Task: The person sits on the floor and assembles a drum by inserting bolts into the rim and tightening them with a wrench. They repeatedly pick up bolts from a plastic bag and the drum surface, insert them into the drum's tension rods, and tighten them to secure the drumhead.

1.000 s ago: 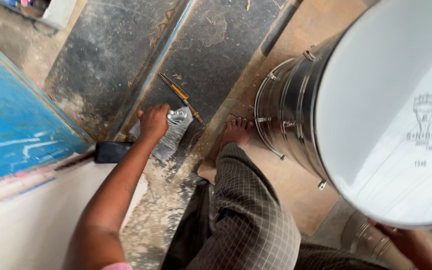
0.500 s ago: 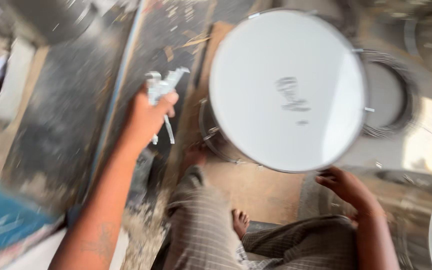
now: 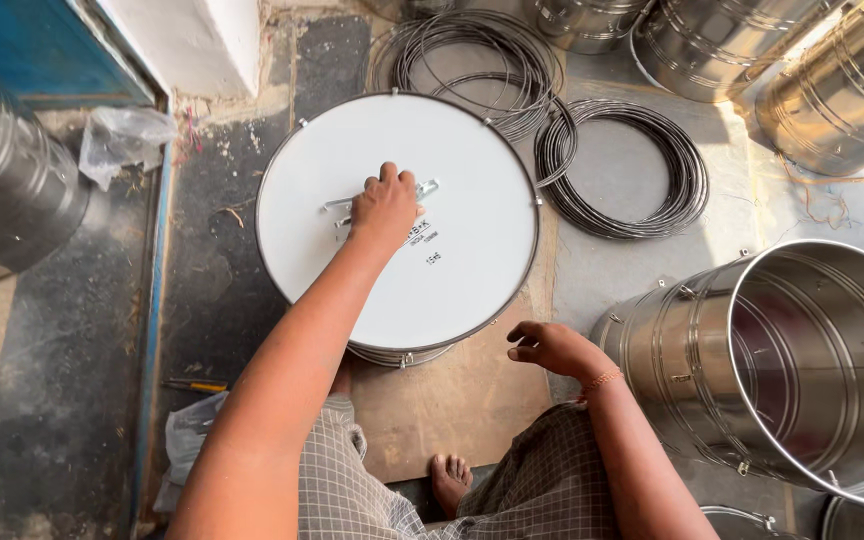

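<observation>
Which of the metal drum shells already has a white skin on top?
The drum directly under the left hand, which presses metal hooks onto its white skin. The shell beside the right hand lies tilted and open.

Drum (image 3: pixel 472 290) — a round metal shell standing upright on a brown board, seen from above; its flat white head faces up, bounded by a thin metal hoop, with small dark print near the centre. Metal tool (image 3: pixel 377 198) — a slim, silvery piece lying flat across the upper middle of the white head; its middle is covered, so only its 2 ends show, left and right.
</observation>
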